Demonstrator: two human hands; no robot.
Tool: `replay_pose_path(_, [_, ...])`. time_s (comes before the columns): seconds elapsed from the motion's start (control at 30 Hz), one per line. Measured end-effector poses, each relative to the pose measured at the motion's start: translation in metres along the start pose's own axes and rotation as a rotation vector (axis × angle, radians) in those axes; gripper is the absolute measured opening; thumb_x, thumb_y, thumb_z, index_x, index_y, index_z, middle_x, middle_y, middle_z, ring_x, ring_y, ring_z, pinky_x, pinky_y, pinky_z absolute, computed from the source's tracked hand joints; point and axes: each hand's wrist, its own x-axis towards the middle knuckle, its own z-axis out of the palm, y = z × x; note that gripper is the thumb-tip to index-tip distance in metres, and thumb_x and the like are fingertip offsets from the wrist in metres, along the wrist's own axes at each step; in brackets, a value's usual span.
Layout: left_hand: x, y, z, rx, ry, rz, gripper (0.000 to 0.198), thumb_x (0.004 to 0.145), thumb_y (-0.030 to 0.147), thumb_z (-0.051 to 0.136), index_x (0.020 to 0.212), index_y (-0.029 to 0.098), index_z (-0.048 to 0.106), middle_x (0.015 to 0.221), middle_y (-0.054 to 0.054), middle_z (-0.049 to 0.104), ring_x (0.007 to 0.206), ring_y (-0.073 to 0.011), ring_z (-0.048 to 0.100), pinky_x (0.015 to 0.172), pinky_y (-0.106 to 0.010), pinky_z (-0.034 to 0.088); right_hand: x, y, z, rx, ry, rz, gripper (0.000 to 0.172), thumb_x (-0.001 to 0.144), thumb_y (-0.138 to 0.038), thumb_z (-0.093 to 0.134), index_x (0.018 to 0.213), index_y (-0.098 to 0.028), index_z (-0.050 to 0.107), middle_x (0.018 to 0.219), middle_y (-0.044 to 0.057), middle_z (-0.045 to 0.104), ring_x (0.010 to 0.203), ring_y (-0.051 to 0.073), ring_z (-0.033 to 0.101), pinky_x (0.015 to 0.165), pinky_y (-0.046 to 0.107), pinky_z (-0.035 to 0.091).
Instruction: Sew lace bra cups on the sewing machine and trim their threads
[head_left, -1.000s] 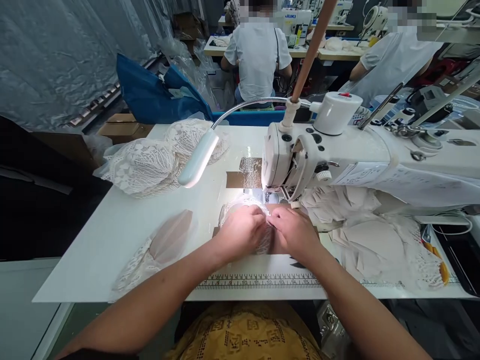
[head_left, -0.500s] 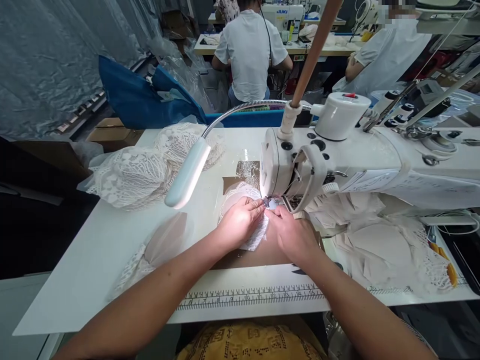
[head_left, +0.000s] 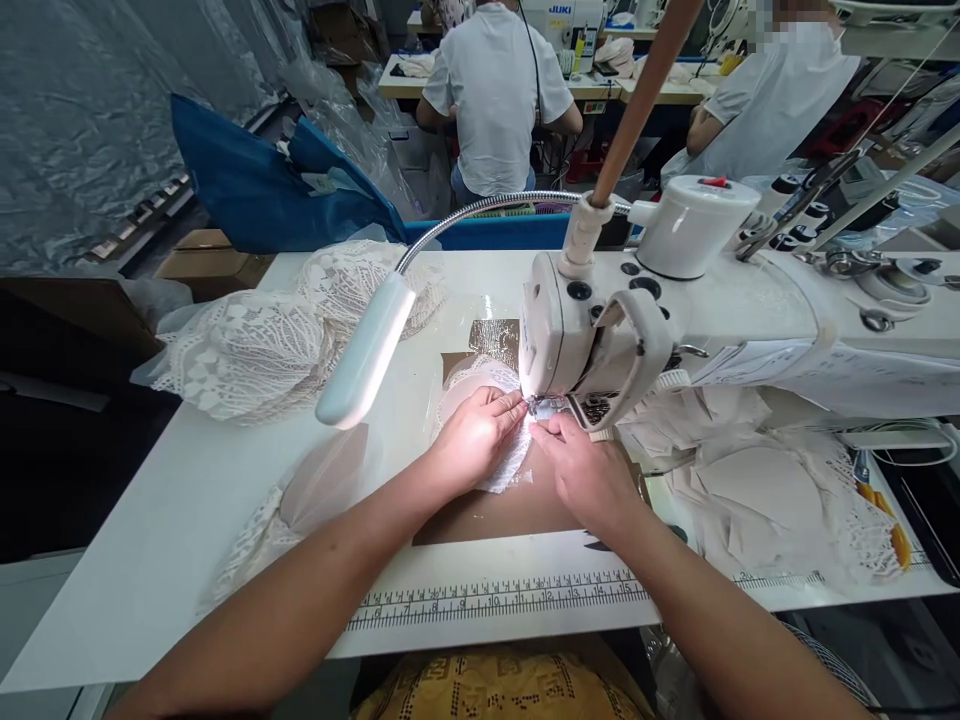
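A white lace piece with a pale rounded cup point(head_left: 469, 385) lies under the needle end of a white sewing machine point(head_left: 551, 330). My left hand point(head_left: 480, 435) rests over the lace, its fingers together and pressing the fabric just left of the presser foot point(head_left: 541, 404). Close in front of the foot, my right hand point(head_left: 585, 465) pinches the right edge of the lace between thumb and forefinger. Both hands' fingertips are almost touching. The strip of lace point(head_left: 510, 470) below my left hand lies on a brown plate point(head_left: 487, 515); the stitching point is partly hidden.
Finished-looking lace cups point(head_left: 247, 345) lie at the back left, and a sheer cup piece point(head_left: 326, 480) lies near my left forearm. Stacked pale fabric pieces point(head_left: 757, 490) sit at right, beside orange-handled scissors point(head_left: 885, 520). A lamp point(head_left: 367, 350) hangs over the table. Two people sit beyond.
The lace has shifted slightly away from me, towards the foot, and its lower strip looks shorter. Both hands keep nearly the same place. The whole view has moved a little.
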Motion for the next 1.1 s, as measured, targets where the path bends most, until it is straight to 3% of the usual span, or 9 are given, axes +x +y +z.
replay_pose_path(0.2, [0.002,0.004,0.001,0.054,-0.03,-0.095,0.03,0.095,0.022,0.045,0.117,0.015,0.065,0.114,-0.013,0.067,0.095,-0.0244,0.056,0.08,-0.039,0.046,-0.002,0.002,0.001,0.014,0.001,-0.007,0.059,0.079,-0.001,0.043,0.13,-0.025,0.059,0.103,0.008,0.063,0.084,0.021,0.056,0.062,0.029,0.038])
replay_pose_path(0.43, [0.0,0.012,-0.007,0.171,-0.042,-0.151,0.034,0.095,0.025,0.041,0.12,0.013,0.06,0.123,-0.014,0.062,0.121,-0.0337,0.047,0.089,-0.046,0.04,-0.004,0.004,0.001,0.035,-0.004,-0.007,0.053,0.081,-0.001,0.042,0.125,-0.024,0.062,0.094,0.006,0.063,0.07,0.018,0.05,0.058,0.029,0.032])
replay_pose_path(0.63, [-0.003,0.018,-0.007,0.235,-0.096,-0.22,0.042,0.095,0.032,0.041,0.131,0.013,0.052,0.14,-0.013,0.05,0.129,-0.0399,0.038,0.101,-0.055,0.032,-0.006,0.006,0.006,0.043,0.059,-0.021,0.046,0.085,-0.003,0.04,0.121,-0.018,0.064,0.102,0.008,0.066,0.081,0.02,0.054,0.067,0.03,0.037])
replay_pose_path(0.77, [-0.013,0.023,-0.027,0.224,-0.166,-0.361,0.044,0.094,0.034,0.045,0.133,0.013,0.05,0.142,-0.016,0.047,0.13,-0.0427,0.037,0.1,-0.059,0.034,-0.007,0.011,0.011,-0.011,0.12,-0.023,0.043,0.086,-0.004,0.038,0.117,-0.015,0.066,0.099,0.011,0.067,0.081,0.021,0.057,0.069,0.032,0.039])
replay_pose_path(0.83, [-0.029,0.023,-0.046,0.178,-0.176,-0.367,0.04,0.092,0.035,0.047,0.128,0.017,0.053,0.14,-0.015,0.049,0.128,-0.0388,0.041,0.099,-0.054,0.039,-0.007,0.015,0.013,-0.04,0.14,-0.016,0.042,0.085,-0.006,0.039,0.116,-0.016,0.067,0.094,0.011,0.066,0.077,0.022,0.058,0.066,0.033,0.04])
replay_pose_path(0.93, [-0.073,0.014,-0.076,0.206,-0.06,-0.432,0.035,0.094,0.034,0.043,0.124,0.018,0.052,0.139,-0.014,0.049,0.129,-0.0319,0.043,0.104,-0.049,0.038,-0.009,0.023,0.013,-0.064,0.165,-0.017,0.042,0.086,-0.008,0.038,0.114,-0.018,0.068,0.093,0.012,0.067,0.072,0.024,0.059,0.063,0.036,0.04])
replay_pose_path(1.0, [-0.113,0.003,-0.09,0.302,0.053,-0.611,0.037,0.094,0.033,0.04,0.123,0.012,0.05,0.134,-0.02,0.052,0.126,-0.0337,0.045,0.103,-0.052,0.038,-0.009,0.028,0.014,-0.062,0.179,-0.022,0.043,0.086,-0.008,0.037,0.111,-0.02,0.069,0.091,0.014,0.068,0.069,0.025,0.059,0.062,0.038,0.04])
replay_pose_path(1.1, [-0.172,-0.011,-0.098,0.314,0.147,-0.834,0.029,0.093,0.032,0.036,0.102,0.012,0.055,0.116,-0.021,0.061,0.112,-0.0348,0.055,0.092,-0.053,0.046,-0.009,0.031,0.013,-0.037,0.2,-0.007,0.042,0.086,-0.01,0.036,0.106,-0.023,0.071,0.086,0.013,0.069,0.065,0.026,0.059,0.06,0.04,0.041])
